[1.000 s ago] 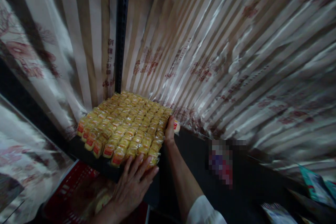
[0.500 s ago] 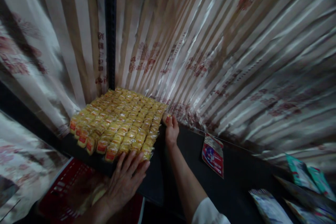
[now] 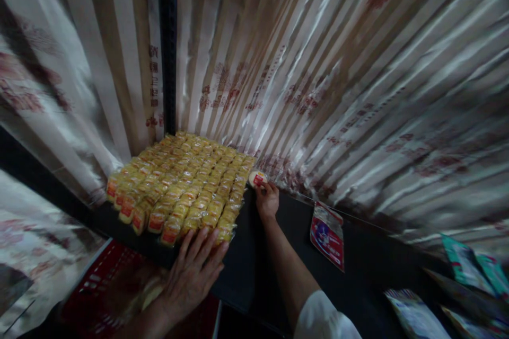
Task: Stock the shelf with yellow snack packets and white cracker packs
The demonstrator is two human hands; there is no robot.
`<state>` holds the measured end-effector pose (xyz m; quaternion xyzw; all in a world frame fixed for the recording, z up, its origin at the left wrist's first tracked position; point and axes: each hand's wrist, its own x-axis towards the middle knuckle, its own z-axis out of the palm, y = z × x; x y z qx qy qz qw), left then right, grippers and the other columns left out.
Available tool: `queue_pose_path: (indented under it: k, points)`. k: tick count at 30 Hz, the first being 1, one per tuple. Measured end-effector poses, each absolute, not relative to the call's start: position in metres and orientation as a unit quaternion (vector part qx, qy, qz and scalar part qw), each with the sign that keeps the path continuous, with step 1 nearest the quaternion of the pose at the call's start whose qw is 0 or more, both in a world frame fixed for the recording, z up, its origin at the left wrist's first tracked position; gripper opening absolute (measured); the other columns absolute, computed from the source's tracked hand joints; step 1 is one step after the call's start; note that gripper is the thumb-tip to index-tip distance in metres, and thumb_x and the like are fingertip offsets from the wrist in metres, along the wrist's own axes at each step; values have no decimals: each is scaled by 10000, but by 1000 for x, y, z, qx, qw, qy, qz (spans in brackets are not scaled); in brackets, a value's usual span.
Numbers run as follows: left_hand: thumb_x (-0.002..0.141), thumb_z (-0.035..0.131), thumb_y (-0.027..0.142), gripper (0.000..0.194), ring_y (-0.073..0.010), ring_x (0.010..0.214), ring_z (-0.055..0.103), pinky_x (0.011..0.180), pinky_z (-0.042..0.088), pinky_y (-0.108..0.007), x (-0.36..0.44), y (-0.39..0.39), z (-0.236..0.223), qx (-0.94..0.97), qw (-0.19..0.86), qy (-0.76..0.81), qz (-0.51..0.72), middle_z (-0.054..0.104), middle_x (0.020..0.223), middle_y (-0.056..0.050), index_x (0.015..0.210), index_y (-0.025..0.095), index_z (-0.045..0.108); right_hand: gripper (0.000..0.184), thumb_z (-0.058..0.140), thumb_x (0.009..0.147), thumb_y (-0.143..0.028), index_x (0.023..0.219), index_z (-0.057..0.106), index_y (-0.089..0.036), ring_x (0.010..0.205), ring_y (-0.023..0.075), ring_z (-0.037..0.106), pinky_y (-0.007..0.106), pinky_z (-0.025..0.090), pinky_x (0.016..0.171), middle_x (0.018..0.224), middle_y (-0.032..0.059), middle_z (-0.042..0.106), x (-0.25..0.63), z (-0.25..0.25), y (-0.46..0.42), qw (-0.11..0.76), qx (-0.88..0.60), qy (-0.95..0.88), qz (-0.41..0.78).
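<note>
Rows of small yellow snack cakes [image 3: 194, 185] in clear wrappers stand packed together on a dark shelf [image 3: 292, 243], in the corner. Red labels show on the front ones. My left hand [image 3: 194, 273] lies with fingers stretched out against the front edge of the rows, on the near right side. At the right side of the block, my right hand [image 3: 267, 202] pinches a single round wrapped snack cake [image 3: 257, 178]. Its pale face and red label are turned towards me, and it is close to the back right corner of the block.
Below the shelf edge is a red basket [image 3: 93, 288] with something pale inside. A red and purple pouch [image 3: 328, 235] lies on the shelf, to the right. Green packets [image 3: 463, 262] and a whitish packet [image 3: 413, 312] lie farther right. Printed, wrinkled sheeting [image 3: 254, 90] covers the walls behind.
My right hand has shifted slightly right, and the cake it pinches now shows its round labelled face. My left hand stays against the front of the rows. The view has shifted a little.
</note>
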<state>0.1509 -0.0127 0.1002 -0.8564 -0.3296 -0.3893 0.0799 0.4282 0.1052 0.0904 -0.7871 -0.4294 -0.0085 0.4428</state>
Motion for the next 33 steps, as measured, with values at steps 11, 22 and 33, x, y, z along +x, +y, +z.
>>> queue_pose_path:
  k: [11,22,33]
  points:
    - [877,561,363,447,-221,1405,203,1171,91,-422,151,-9,96,-857,83,-319,-397,471,1401,-41,1302,234,509,325,543,745,-338,957,706,-153,1029,219,541,370,421,952,1146,125,578,434,84,114,460,-762,-456,-20]
    - [871,489,148,353,-191,1292,416,1065,369,-344,113,-34,96,-902,11,-190,-389,588,1268,-71,1219,166,544,343,503,790,-371,1005,657,-153,1182,240,484,429,356,1028,1192,131,582,405,119,84,515,-755,-404,-38]
    - [755,466,54,309,-173,878,649,785,500,-259,60,-59,60,-847,-308,-434,-20,677,987,-71,958,175,666,214,520,853,-349,822,683,-214,740,170,615,279,483,674,797,34,659,196,145,-112,535,-636,-462,308]
